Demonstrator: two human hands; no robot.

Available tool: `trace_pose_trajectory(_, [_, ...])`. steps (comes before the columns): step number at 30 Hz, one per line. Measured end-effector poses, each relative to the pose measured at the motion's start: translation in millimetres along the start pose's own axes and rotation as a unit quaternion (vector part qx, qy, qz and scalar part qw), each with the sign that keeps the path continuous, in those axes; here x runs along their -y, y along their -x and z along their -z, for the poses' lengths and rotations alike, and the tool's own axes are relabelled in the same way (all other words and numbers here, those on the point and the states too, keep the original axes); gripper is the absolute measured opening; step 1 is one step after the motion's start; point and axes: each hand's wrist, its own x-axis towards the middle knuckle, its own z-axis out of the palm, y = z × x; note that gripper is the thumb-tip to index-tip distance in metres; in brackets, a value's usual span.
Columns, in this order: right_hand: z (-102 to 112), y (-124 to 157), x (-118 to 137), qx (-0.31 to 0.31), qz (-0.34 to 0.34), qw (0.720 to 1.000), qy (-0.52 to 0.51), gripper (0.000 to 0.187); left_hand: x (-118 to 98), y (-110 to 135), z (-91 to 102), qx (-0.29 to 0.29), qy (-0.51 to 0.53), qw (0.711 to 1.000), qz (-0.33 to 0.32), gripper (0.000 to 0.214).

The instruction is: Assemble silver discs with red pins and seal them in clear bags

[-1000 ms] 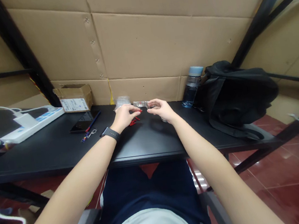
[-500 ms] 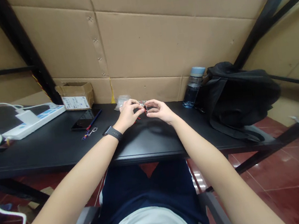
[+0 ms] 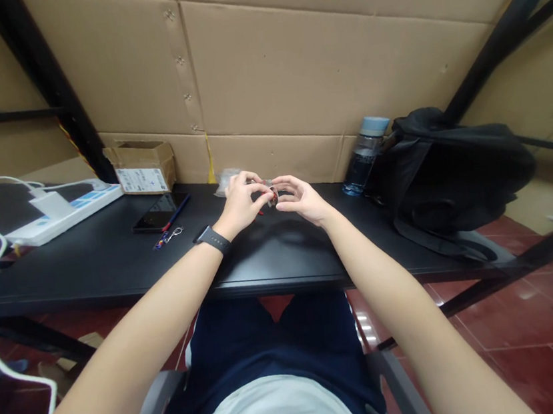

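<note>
Between my fingertips, over the back of the black tabletop, is a small round thing [image 3: 274, 196] with a pale rim and red and dark parts inside. Its exact kind is too small to tell. My right hand [image 3: 305, 202] grips its right side between curved fingers and thumb. My left hand [image 3: 246, 203], with a dark watch [image 3: 211, 238] on the wrist, pinches at its left side; a bit of red shows at those fingertips. Behind my left hand lies a crumpled clear plastic bag [image 3: 225, 181]. Something small and red peeks out below the fingers.
On the left are a white power strip [image 3: 69, 219], an open cardboard box [image 3: 143, 168], a phone [image 3: 159, 213] and a keychain [image 3: 168, 238]. A water bottle [image 3: 364, 156] and a black backpack [image 3: 459, 178] stand right. Cardboard [image 3: 340, 71] walls the back.
The round thing has turned, showing more of its red inside. Both hands stay close together around it. The whole view has shifted slightly.
</note>
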Motion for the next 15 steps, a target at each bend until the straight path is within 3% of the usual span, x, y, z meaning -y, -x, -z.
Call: trace_pose_trajectory(15, [2.4,1.1,2.3,-0.005,-0.015,1.000,0.003,0.065,-7.2,-0.9,5.2,0.018,-0.019,0.999,-0.024,0.010])
